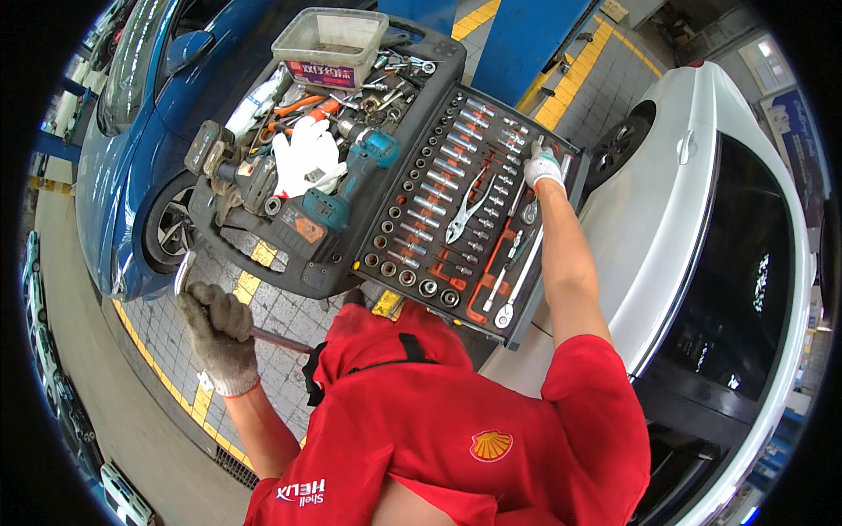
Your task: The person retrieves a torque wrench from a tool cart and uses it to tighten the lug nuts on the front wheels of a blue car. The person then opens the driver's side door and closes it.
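My left hand [217,332], in a dirty grey knit glove, is closed around a metal bar tool [186,269] with a bent, shiny end. My right hand [543,167], in a paler glove, reaches to the far right part of an open drawer of sockets [431,304]; whether its fingers hold something cannot be told. In the drawer lie slip-joint pliers [464,217], rows of sockets [434,204] and a ratchet handle [505,314]. On the cart top left of the drawer are a teal cordless drill [358,167], white gloves [306,158] and a plastic tub [329,49].
A blue car [131,177] stands at the left and a white car [658,197] close at the right. A blue lift post [520,46] rises behind the drawer. The cart's black handle [250,253] juts out at the left over the tiled floor [289,329].
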The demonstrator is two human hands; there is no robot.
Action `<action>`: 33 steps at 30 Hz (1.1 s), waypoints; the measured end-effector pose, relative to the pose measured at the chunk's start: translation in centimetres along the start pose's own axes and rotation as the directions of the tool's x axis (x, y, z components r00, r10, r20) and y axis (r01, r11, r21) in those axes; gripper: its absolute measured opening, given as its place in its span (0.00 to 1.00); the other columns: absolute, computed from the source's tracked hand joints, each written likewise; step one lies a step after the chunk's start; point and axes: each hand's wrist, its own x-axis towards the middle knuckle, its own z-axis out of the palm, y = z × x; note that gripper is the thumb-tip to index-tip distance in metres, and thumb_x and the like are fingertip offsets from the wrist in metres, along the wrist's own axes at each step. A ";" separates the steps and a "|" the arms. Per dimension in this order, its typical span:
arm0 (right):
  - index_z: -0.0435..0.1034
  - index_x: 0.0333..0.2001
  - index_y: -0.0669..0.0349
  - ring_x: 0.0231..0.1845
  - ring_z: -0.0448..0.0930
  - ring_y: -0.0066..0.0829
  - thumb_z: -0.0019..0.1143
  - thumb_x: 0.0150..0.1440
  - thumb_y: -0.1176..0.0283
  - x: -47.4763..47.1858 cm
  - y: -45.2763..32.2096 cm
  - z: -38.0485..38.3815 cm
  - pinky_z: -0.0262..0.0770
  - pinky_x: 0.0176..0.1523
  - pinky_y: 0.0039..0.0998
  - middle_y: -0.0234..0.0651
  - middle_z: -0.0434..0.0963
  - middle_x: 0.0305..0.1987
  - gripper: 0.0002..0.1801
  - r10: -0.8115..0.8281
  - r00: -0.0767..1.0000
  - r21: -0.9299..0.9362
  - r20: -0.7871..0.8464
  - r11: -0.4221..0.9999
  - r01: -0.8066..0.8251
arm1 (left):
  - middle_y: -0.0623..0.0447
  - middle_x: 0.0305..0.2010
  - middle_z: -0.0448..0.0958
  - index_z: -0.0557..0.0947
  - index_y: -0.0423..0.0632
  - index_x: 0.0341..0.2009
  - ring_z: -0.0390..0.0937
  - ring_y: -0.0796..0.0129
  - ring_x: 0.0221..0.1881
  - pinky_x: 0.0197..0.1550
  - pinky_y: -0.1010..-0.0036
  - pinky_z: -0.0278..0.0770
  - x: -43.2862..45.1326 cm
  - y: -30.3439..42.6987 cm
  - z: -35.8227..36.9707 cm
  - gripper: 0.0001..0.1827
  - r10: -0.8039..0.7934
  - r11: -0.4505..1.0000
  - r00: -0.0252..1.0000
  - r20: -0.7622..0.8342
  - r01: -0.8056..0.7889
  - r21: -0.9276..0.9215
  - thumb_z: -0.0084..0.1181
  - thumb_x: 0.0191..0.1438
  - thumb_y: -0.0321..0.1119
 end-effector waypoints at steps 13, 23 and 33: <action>0.49 0.81 0.56 0.79 0.64 0.57 0.78 0.55 0.60 -5.9 -1.6 -3.7 0.65 0.80 0.45 0.55 0.52 0.83 0.58 -0.068 0.977 0.000 0.200 0.998 0.069 | 0.63 0.20 0.55 0.76 0.53 0.41 0.48 0.77 0.17 0.19 0.75 0.47 0.2 -2.5 2.0 0.22 -0.105 0.994 0.983 0.152 0.103 0.022 0.44 0.76 0.57; 0.74 0.65 0.63 0.43 0.83 0.28 0.60 0.67 0.56 -22.2 -6.1 -5.8 0.80 0.50 0.30 0.40 0.84 0.52 0.29 -0.137 0.989 0.835 0.046 0.549 0.037 | 0.62 0.23 0.56 0.71 0.52 0.37 0.55 0.74 0.22 0.26 0.72 0.57 0.3 -11.0 8.4 0.24 -0.390 0.920 0.860 0.330 0.377 0.106 0.42 0.77 0.58; 0.75 0.60 0.70 0.25 0.72 0.17 0.47 0.75 0.46 -39.8 -2.9 -10.5 0.66 0.30 0.20 0.25 0.75 0.30 0.34 0.084 0.977 0.979 -0.197 0.074 0.191 | 0.51 0.31 0.77 0.81 0.43 0.42 0.79 0.59 0.35 0.42 0.62 0.79 -2.7 -17.5 18.0 0.13 -0.468 0.752 0.257 0.846 -0.387 0.533 0.63 0.65 0.41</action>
